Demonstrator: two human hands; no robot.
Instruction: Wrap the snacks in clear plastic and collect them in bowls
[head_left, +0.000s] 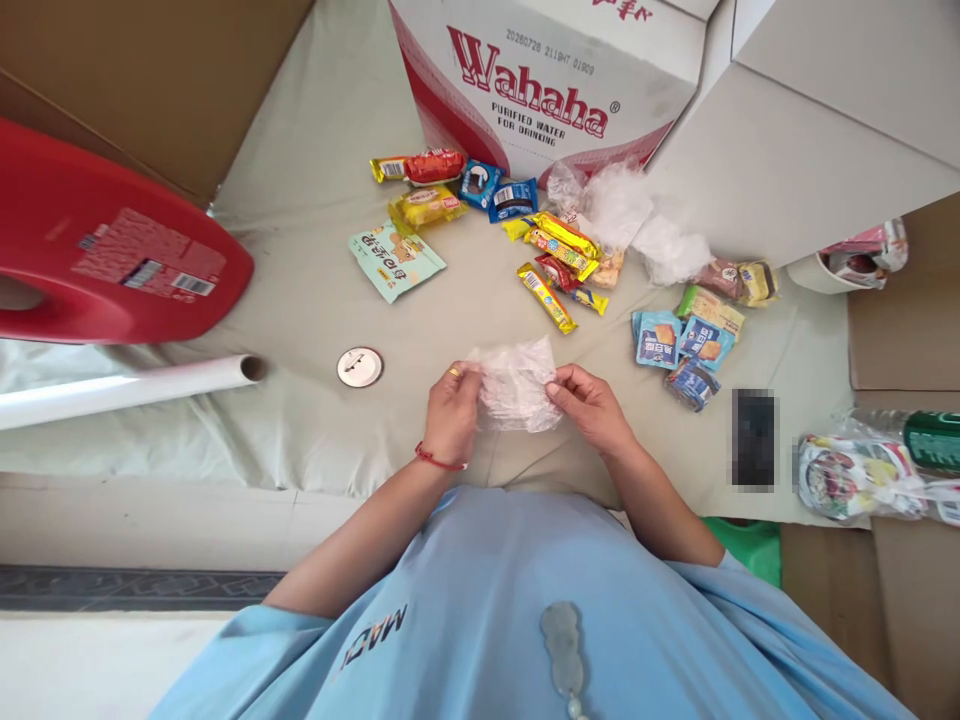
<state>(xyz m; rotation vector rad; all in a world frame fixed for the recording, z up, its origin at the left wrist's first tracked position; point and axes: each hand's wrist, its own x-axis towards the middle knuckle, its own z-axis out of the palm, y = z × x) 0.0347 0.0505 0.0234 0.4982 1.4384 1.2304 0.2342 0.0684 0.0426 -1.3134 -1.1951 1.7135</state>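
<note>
Between my two hands a crinkled, see-through plastic bag [519, 385] is spread flat, close to the table's front edge. My left hand [454, 408] pinches its left side; a ring and a red cord bracelet show on that arm. The bag's right side is pinched between thumb and fingers of my right hand [589, 402]. Left of my left hand lies a round pin badge [360, 367], its pin side up. Beyond the bag are yellow snack sticks [546, 297] and a mint-green pouch [396, 260].
A Wahaha water carton [540, 90] stands at the back. Crumpled clear bags [619, 205] touch its front. Blue snack packets [660, 338] lie to the right, near a blurred dark object [753, 440]. At left are a red jug [112, 235] and a white tube [135, 388].
</note>
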